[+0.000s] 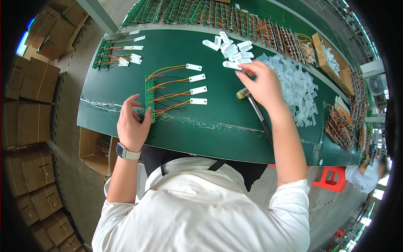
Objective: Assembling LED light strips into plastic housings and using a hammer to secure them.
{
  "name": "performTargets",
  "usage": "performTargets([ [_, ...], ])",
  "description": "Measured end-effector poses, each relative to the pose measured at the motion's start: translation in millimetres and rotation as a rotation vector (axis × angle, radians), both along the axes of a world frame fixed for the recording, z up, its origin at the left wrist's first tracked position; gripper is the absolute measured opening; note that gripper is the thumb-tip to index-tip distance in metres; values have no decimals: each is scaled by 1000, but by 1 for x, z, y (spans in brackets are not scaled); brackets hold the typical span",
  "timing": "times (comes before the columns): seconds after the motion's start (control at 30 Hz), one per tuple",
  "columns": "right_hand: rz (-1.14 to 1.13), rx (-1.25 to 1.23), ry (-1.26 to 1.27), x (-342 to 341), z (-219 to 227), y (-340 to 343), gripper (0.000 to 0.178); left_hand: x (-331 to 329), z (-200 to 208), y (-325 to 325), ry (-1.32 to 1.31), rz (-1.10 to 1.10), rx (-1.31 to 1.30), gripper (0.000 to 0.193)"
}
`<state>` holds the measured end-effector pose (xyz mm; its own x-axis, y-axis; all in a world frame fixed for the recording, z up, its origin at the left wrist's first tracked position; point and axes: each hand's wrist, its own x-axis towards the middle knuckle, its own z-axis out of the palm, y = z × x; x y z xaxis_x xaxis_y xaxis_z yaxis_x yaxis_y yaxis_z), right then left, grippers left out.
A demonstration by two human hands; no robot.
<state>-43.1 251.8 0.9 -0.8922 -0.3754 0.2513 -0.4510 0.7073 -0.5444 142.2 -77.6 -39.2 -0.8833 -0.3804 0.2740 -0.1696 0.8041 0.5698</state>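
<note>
Circuit board [149,90] is lying lengthwise, near to far, on the left part of the surface [176,134], just beside the left hand [133,122]. That hand's grip is standing loosely open, thumb and fingers curving apart and seemingly holding nothing; its thumb is sitting at the board's near end, though I cannot tell whether it is touching. On the right hand [264,84], thumb and forefinger are poised nearly closed at the right end of a white plastic cover [231,65]; whether they are pinching it or only touching it, I cannot tell.

Coloured wires [172,80] are fanning rightward from the board to four white strips [197,78], probably spaced so each end is staying separate and reachable. More covers [230,51] are lying loosely on the far side, likely for easy picking by the right hand. A black-handled tool [261,117] is resting near the right forearm, and clear plastic pieces [296,90] are spreading out farther right.

Rows of wired boards [189,14] are lining the far edge. Beyond, cardboard boxes [33,122] are standing stacked at left, while a co-worker [364,177] is sitting near a red stool [331,178] at right.
</note>
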Motion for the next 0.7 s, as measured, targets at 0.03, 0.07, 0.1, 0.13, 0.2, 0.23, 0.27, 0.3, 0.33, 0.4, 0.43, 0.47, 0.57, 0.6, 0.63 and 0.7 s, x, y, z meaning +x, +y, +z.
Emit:
performTargets([
  [0.03,-36,-7,40,-17,-6,-17,30,1,-4,1,43,-31,-26,54],
  [0.07,-72,69,66,-37,-16,-36,32,4,-11,0,32,-22,6,56],
  [0.1,-104,135,94,-53,-23,-53,35,10,-17,-1,40,-16,5,56],
  [0.13,-132,160,116,-64,-29,-67,36,13,-25,-3,103,-18,-12,56],
  [0.2,-186,227,138,-78,-35,-84,40,18,-30,-1,188,-17,-37,50],
  [0.23,-188,226,146,-84,-38,-86,40,19,-31,0,197,-18,-37,50],
  [0.27,-178,227,103,-90,-40,-85,39,18,-31,2,222,-37,-56,47],
  [0.3,-160,225,55,-95,-46,-86,38,19,-30,2,239,-49,-79,44],
  [0.33,-140,193,111,-98,-52,-82,30,17,-28,4,248,-53,-80,41],
  [0.4,-157,158,134,-102,-52,-76,27,17,-28,1,241,-62,-60,41],
  [0.43,-175,119,154,-102,-49,-78,24,17,-28,0,231,-73,-44,41],
  [0.47,-201,98,78,-105,-44,-77,25,16,-26,0,225,-68,-44,41],
  [0.57,-233,-51,78,-107,-25,-81,27,14,-24,1,229,-67,-48,42],
  [0.6,-190,-129,73,-99,-10,-89,27,14,-23,1,224,-55,-47,43],
  [0.63,-117,-286,105,-99,-7,-97,26,13,-23,2,221,-47,-47,43],
  [0.7,1,-459,4,-95,9,-111,24,13,-22,1,219,-54,-33,42],
])
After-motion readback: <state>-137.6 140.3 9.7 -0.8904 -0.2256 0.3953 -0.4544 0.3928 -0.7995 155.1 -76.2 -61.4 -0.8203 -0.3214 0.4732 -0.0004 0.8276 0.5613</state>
